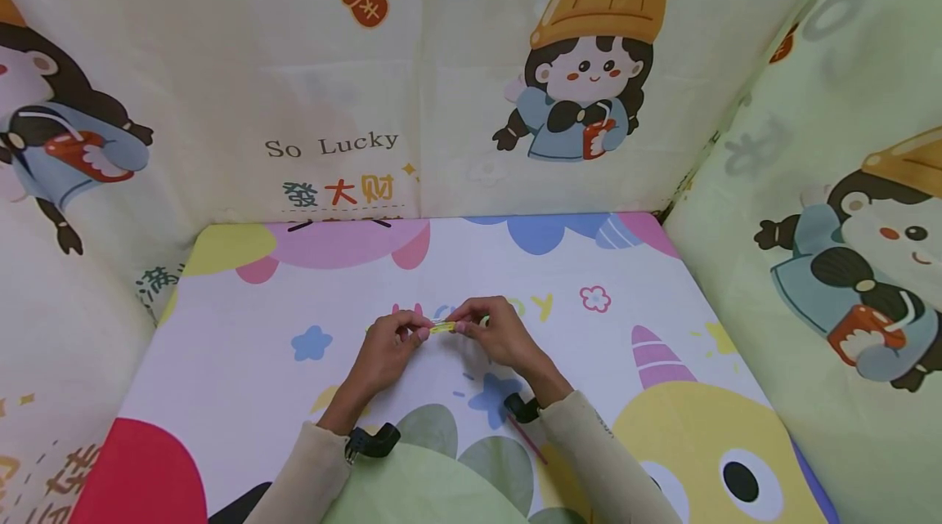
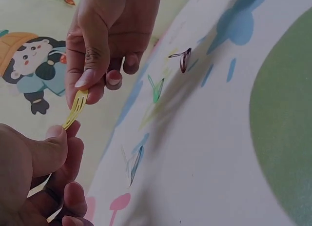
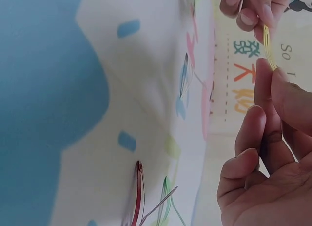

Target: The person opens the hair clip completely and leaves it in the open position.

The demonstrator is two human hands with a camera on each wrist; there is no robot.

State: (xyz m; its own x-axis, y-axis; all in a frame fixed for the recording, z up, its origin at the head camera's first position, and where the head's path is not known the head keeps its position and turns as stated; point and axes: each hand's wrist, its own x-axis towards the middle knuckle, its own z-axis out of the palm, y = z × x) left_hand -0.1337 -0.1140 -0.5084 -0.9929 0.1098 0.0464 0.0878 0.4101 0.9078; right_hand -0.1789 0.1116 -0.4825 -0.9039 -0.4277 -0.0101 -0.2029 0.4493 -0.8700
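- The left hand (image 1: 392, 344) pinches one end of a slim yellow hair clip (image 1: 443, 328) between thumb and forefinger; its other fingers are bent loosely.
- The right hand (image 1: 504, 332) pinches the opposite end in the same way, so the fingers of both hands are clamped on the one clip.
- The yellow clip is held up above the counter (image 1: 250, 393), between the two hands; long slots show along it, and it bows slightly.
- Three more clips rest on the counter beyond the hands, in a loose row, apart from one another.
- The dark red clip (image 3: 138, 192) lies at the right end of the row, its two arms spread.
- The green clip (image 2: 157, 92) is in the middle, also spread.
- The dark clip (image 3: 184, 74) is at the left end, over a blue print; its colour is hard to tell.
- Light sleeves (image 1: 611, 459) cover both forearms, with a black wrist camera (image 1: 374, 441) at each cuff.
- A cream curtain (image 1: 456, 58) printed with cartoon figures hangs behind the counter.
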